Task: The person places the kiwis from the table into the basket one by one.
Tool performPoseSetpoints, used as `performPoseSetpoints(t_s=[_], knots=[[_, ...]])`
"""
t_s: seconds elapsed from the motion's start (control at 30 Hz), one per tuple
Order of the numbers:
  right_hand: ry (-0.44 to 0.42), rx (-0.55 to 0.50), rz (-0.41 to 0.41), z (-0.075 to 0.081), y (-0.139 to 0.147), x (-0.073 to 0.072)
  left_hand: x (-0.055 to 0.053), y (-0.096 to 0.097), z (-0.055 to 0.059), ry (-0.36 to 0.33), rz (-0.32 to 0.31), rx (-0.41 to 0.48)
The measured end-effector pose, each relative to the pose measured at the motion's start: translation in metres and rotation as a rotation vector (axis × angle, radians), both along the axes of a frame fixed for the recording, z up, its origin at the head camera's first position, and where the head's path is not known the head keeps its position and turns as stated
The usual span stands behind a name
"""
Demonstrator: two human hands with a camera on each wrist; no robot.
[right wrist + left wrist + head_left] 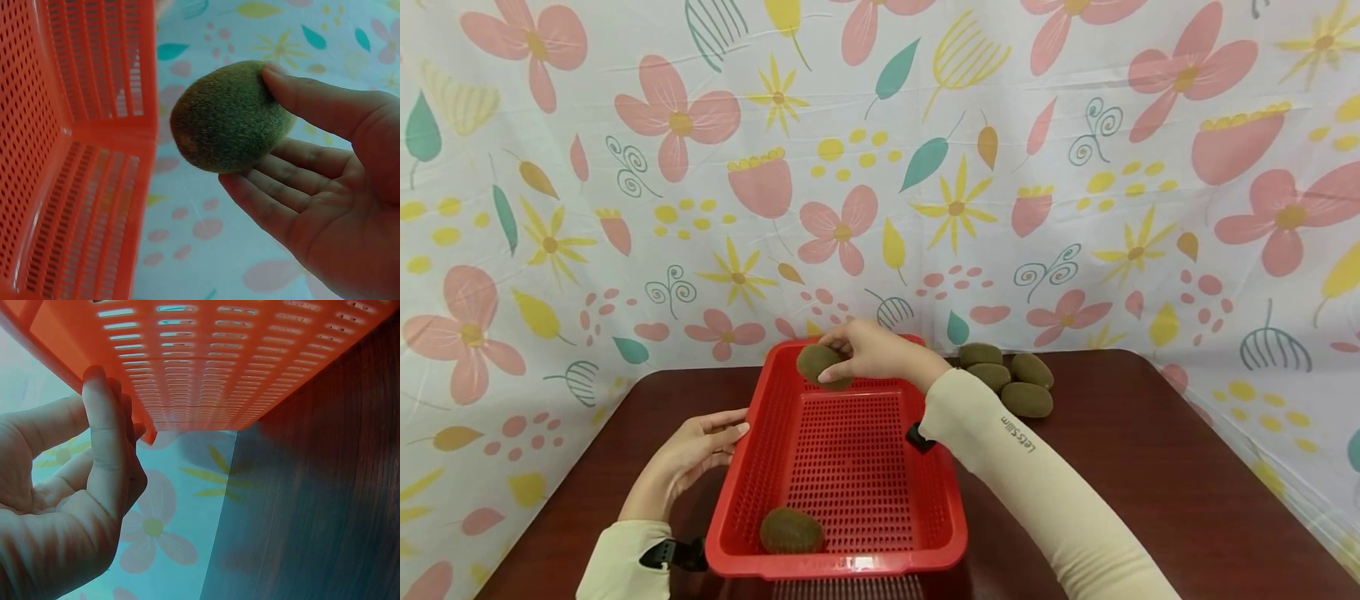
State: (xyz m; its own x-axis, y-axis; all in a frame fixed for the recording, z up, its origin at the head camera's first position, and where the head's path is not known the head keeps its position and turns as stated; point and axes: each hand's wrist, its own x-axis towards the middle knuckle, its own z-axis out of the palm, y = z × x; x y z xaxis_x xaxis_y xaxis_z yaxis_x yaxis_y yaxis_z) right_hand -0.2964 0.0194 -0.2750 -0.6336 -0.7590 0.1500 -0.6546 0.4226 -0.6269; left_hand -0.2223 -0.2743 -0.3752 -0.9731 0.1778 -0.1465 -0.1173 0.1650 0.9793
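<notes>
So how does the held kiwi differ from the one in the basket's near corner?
The held kiwi is pinched by the right hand; the near kiwi is untouched. The held kiwi is raised at the basket's far end; the near kiwi lies in its near corner. Both are brownish ovals.

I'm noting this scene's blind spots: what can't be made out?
- Head: left edge of the kiwi pile, behind the right arm; full count uncertain.
- Head: whether another kiwi lies beneath the held kiwi; that kiwi and the right hand block the spot.
- Left wrist: basket contents, behind its wall; its top is cut off by the upper edge.
- Left wrist: some left hand fingers, behind the nearest one.
</notes>
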Motion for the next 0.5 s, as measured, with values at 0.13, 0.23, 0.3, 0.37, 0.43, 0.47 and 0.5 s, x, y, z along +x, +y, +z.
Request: performPoseSetpoints(t_s=[0.13,0.23,0.3,0.37,0.43,0.47,0.5], knots=[[-0.032,0.044,0.039,-0.006,-0.014,0.005,-0.001,0.000,-0.001,-0.001,0.001,0.002],[-0.060,0.075,0.057,-0.011,-0.023,0.009,-0.001,-0.001,-0.002,-0.001,0.005,0.005],[-0.079,0.093,0.064,-0.015,-0.029,0.012,-0.001,-0.001,-0.003,0.001,0.006,0.002],[-0.095,0.107,0.075,-0.018,-0.034,0.014,-0.001,-0.001,-0.003,0.004,0.007,-0.001],[-0.107,0.123,0.090,-0.022,-0.038,0.016,-0.002,-0.001,-0.003,0.002,0.008,-0.003],[-0.107,0.134,0.098,-0.023,-0.040,0.017,-0.002,-0.001,-0.003,0.001,0.008,-0.003],[-0.108,0.143,0.107,-0.025,-0.042,0.018,-0.002,-0.001,-0.003,-0.001,0.007,-0.002]])
